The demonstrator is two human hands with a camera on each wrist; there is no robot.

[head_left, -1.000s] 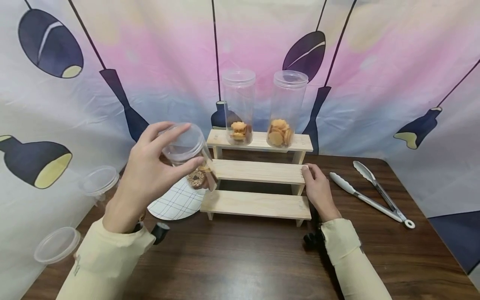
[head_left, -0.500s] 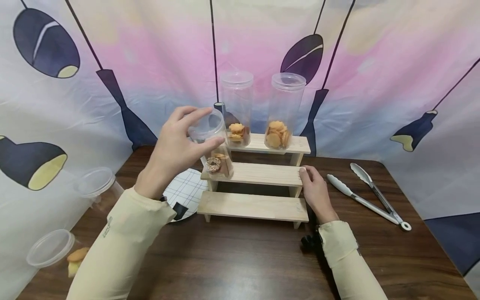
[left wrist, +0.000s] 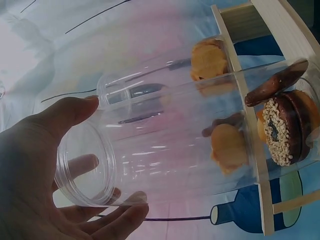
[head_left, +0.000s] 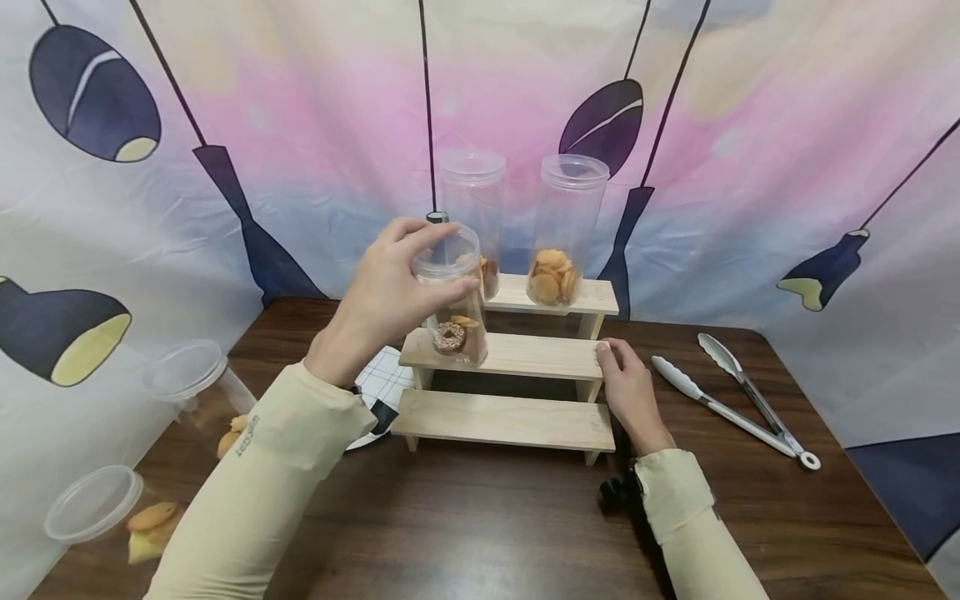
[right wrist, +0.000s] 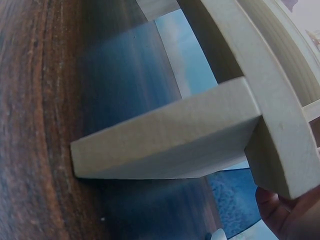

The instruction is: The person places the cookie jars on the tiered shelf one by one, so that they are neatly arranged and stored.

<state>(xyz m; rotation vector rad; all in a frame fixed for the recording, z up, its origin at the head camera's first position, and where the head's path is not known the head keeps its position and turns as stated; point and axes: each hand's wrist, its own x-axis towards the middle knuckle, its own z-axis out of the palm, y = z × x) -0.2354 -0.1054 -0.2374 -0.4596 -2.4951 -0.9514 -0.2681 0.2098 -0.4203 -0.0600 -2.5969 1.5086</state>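
Note:
My left hand (head_left: pixel 382 296) grips a clear plastic jar (head_left: pixel 467 310) round its lidded top, thumb on one side and fingers on the other. Inside at the bottom lie a chocolate ring biscuit with chopped nuts (left wrist: pixel 278 131) and other biscuits. The jar is upright at the left end of the middle step of a three-step wooden stand (head_left: pixel 525 354); whether its base bears on the wood I cannot tell. My right hand (head_left: pixel 628 392) pinches the right end of that step, its fingertips (right wrist: pixel 272 207) showing at the board's end in the right wrist view.
Two lidded jars of biscuits, a left jar (head_left: pixel 472 196) and a right jar (head_left: pixel 573 200), stand on the top step. Tongs (head_left: pixel 735 408) lie at right. Two more jars, one (head_left: pixel 187 375) behind another (head_left: pixel 97 508), stand at left, near a white gridded round mat (head_left: pixel 384 377).
My left hand has carried the jar rightward from beside the stand to the left end of the middle step, and the jar has straightened from a tilt. The right hand keeps its hold.

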